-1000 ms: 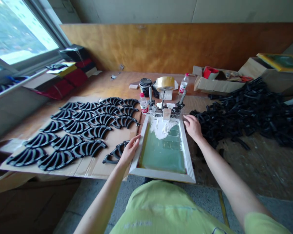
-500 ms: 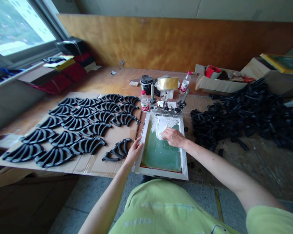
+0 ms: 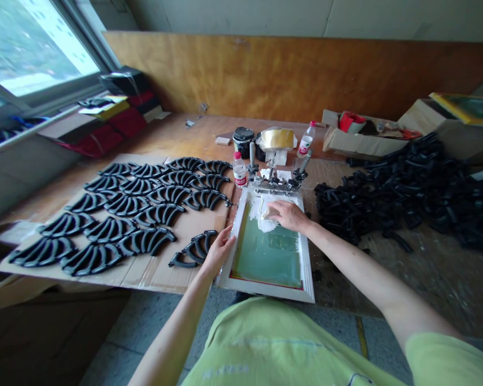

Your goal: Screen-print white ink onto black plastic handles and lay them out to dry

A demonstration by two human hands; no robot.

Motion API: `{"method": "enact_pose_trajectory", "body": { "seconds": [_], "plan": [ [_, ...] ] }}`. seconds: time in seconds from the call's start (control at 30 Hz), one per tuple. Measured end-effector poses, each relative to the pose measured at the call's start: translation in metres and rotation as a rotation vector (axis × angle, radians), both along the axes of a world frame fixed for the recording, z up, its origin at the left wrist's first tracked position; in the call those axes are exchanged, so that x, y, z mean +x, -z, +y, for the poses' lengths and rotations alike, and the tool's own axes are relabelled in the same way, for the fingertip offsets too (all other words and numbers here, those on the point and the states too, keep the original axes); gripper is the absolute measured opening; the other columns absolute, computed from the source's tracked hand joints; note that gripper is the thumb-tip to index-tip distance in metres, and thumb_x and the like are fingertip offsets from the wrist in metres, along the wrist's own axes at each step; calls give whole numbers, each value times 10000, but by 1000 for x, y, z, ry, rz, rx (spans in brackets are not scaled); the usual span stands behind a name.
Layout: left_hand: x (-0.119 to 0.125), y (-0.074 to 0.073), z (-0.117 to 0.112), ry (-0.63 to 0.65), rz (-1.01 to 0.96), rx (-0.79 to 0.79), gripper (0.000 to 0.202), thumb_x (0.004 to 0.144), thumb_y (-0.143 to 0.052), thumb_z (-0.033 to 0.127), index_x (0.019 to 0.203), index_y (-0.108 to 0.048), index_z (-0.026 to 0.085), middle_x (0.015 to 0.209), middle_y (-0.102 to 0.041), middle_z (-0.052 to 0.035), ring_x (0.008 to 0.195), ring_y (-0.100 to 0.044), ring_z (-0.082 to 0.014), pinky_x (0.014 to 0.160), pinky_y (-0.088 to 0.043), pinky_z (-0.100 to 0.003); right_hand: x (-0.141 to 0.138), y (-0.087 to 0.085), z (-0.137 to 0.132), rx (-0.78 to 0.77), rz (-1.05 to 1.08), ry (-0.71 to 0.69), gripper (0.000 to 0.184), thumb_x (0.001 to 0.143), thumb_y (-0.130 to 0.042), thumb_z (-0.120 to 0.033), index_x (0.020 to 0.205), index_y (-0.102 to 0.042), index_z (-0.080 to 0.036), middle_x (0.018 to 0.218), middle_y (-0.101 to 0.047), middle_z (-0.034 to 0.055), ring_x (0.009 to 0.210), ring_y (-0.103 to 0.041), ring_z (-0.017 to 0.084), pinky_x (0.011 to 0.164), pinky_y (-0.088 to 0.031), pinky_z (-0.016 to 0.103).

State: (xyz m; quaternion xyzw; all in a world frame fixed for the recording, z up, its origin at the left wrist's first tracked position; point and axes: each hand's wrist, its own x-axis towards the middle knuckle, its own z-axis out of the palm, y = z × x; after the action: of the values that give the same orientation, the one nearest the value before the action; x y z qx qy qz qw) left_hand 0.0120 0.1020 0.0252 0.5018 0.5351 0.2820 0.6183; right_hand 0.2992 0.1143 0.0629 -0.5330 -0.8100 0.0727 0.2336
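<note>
Our wooden worktop is pretty packed, lol. Left of our left hand lies a cardboard sheet carrying rows of black curved parts. The white-framed screen lies flat under our right hand. Just beyond that hand we've got a small bottle, a black jar and a tape roll. Off to its right sit a heap of black parts and open boxes.
</note>
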Motion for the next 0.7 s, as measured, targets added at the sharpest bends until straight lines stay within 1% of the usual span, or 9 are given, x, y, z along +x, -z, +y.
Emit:
{"method": "enact_pose_trajectory", "body": {
  "seconds": [0.13,0.23,0.33,0.4,0.43,0.5,0.57,0.6,0.7],
  "plan": [
    [-1,-43,6,-2,-60,15,709,766,-615,600,1354,-520,215,887,-706,-27,733,-652,-171,607,-497,-234,21,-31,45,4,-60,299,624,790,-720,-280,1366,-481,-280,1074,-616,64,912,-601,217,795,-466,322],
    [8,-82,18,-14,-95,74,661,794,-529,664,1231,-629,178,910,-706,-34,738,-648,-178,626,-507,-251,58,-46,47,93,-25,522,538,859,-629,-321,1366,-480,-219,1112,-605,98,946,-591,229,820,-447,330],
    [29,-113,36,-79,-260,215,612,839,-473,642,1174,-634,155,984,-688,-44,838,-662,-189,701,-535,-273,92,-36,22,89,97,763,343,931,-473,-248,1233,-559,-109,1058,-644,134,934,-589,219,833,-426,324],
    [44,-126,49,-119,-361,278,586,858,-449,621,1178,-607,155,979,-681,-50,874,-666,-188,695,-543,-270,97,-14,2,-29,150,824,270,930,-455,-223,1103,-607,-83,973,-672,140,881,-596,211,804,-429,313],
    [51,-128,55,-131,-386,283,585,861,-444,620,1180,-596,154,949,-682,-53,862,-668,-183,668,-541,-257,93,0,-8,-98,161,792,239,915,-491,-232,1059,-621,-93,943,-680,128,859,-599,205,789,-434,305],
    [62,-124,59,-195,-413,275,586,863,-436,629,1195,-566,163,915,-684,-54,812,-669,-159,610,-525,-219,73,26,-22,-185,131,596,241,856,-609,-263,1061,-632,-137,950,-685,92,880,-599,199,803,-440,300],
    [70,-106,51,-226,-420,223,588,863,-446,633,1224,-524,175,965,-693,-67,784,-667,-141,579,-514,-202,44,43,-32,-193,55,401,285,804,-688,-262,1078,-642,-195,994,-673,66,957,-580,207,861,-431,325],
    [73,-93,42,-188,-400,143,595,854,-469,633,1229,-514,173,998,-697,-84,771,-670,-143,560,-511,-203,28,46,-37,-181,17,350,270,804,-692,-258,1066,-650,-211,1005,-663,64,990,-563,214,886,-423,344],
    [79,-48,2,54,-302,-244,637,815,-524,652,1203,-526,147,1086,-693,-149,780,-691,-193,510,-519,-241,-21,38,-53,-84,-13,385,139,868,-624,-284,964,-678,-198,945,-640,81,992,-538,230,896,-420,368]
  ]
}}
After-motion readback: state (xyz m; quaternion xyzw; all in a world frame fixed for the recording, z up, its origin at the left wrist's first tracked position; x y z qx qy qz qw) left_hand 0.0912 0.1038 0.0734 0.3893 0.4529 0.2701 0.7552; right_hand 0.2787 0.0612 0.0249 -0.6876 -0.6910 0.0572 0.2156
